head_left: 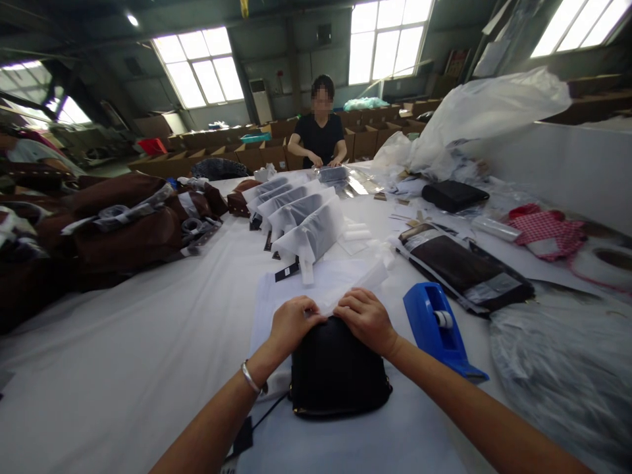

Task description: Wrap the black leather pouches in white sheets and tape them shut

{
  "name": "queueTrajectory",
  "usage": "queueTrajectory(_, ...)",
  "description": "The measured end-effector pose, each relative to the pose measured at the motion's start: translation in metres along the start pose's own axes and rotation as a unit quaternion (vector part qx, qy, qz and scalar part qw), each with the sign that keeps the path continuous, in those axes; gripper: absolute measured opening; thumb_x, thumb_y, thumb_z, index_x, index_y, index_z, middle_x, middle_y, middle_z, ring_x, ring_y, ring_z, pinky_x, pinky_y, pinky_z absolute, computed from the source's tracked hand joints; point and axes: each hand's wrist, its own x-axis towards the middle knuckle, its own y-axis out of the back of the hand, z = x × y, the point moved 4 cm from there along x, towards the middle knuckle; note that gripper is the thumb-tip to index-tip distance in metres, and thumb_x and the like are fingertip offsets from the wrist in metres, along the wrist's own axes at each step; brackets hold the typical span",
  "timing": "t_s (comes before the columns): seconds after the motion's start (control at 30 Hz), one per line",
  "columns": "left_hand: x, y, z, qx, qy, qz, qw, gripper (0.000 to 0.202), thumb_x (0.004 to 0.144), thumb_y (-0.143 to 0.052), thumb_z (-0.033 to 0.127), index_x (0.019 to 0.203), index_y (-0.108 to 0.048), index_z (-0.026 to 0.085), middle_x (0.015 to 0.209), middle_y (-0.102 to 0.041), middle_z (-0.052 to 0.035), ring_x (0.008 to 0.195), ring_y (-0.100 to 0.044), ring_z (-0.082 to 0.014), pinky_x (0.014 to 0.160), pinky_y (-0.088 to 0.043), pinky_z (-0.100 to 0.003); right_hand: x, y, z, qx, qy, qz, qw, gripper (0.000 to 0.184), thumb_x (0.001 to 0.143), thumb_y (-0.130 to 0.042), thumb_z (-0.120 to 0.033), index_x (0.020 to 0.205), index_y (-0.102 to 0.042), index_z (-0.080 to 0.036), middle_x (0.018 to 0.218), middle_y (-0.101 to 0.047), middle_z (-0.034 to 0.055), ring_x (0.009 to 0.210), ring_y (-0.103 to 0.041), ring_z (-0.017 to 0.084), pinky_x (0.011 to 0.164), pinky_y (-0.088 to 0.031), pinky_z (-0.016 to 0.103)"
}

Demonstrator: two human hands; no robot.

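Left hand [295, 322] and right hand [366, 321]: grip pinched on white paper [328, 303] at black bag's [340, 372] far edge; tape dispenser [425, 329] nearby.

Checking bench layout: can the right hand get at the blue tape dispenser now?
Probably yes: the blue tape dispenser stands beside the right hand, nothing visible between them, though that hand is at the black bag.

White table [123, 368]; brown bags [128, 240] left; blue tape dispenser [423, 308] right; white paper [345, 451] between.
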Motion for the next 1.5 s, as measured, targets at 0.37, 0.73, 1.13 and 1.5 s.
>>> queueTrajectory(0.37, 0.066, 0.058, 0.013, 0.142, -0.083, 0.074, 0.984, 0.026, 0.091, -0.056, 0.040, 0.093, -0.071, 0.020, 0.099, -0.071, -0.0042, 0.089, -0.063, -0.0192, 0.079, -0.044, -0.028, -0.015, 0.010, -0.013, 0.013, 0.008, -0.011, 1.000, 0.020, 0.095, -0.052, -0.012, 0.100, -0.066, -0.024, 0.096, -0.069, 0.0006, 0.100, -0.059, 0.018, 0.112, -0.033, 0.047)
queueTrajectory(0.73, -0.022, 0.001, 0.027, 0.215, -0.218, -0.079, 0.949, 0.064, 0.080, -0.072, 0.038, 0.137, -0.048, 0.021, 0.139, -0.055, -0.0110, 0.123, -0.056, -0.0269, 0.102, -0.047, -0.040, -0.017, 0.010, -0.010, -0.009, 0.026, -0.064, 0.998, 0.028, 0.095, -0.048, -0.013, 0.119, -0.061, -0.021, 0.110, -0.068, 0.0065, 0.096, -0.062, 0.020, 0.104, -0.039, 0.043)
queueTrajectory(1.13, -0.051, 0.005, -0.002, 0.239, -0.245, 0.063, 0.938, 0.042, 0.086, -0.047, -0.001, 0.121, -0.061, 0.018, 0.121, -0.068, -0.0077, 0.108, -0.067, -0.0204, 0.092, -0.058, -0.035, -0.018, 0.013, 0.033, -0.077, -0.023, -0.159, 0.984, 0.044, 0.081, -0.046, 0.001, 0.120, -0.062, -0.013, 0.121, -0.066, 0.0101, 0.109, -0.061, 0.024, 0.105, -0.042, 0.048)
queueTrajectory(1.5, -0.100, -0.012, -0.013, 0.261, -0.320, 0.069, 0.908, 0.044, 0.094, -0.037, 0.006, 0.133, -0.053, 0.016, 0.135, -0.059, -0.0078, 0.124, -0.057, -0.0227, 0.098, -0.055, -0.041, -0.074, 0.030, -0.010, -0.056, 0.016, -0.103, 0.993, 0.049, 0.092, -0.036, 0.000, 0.134, -0.054, -0.016, 0.131, -0.060, 0.0083, 0.119, -0.057, 0.023, 0.102, -0.050, 0.043)
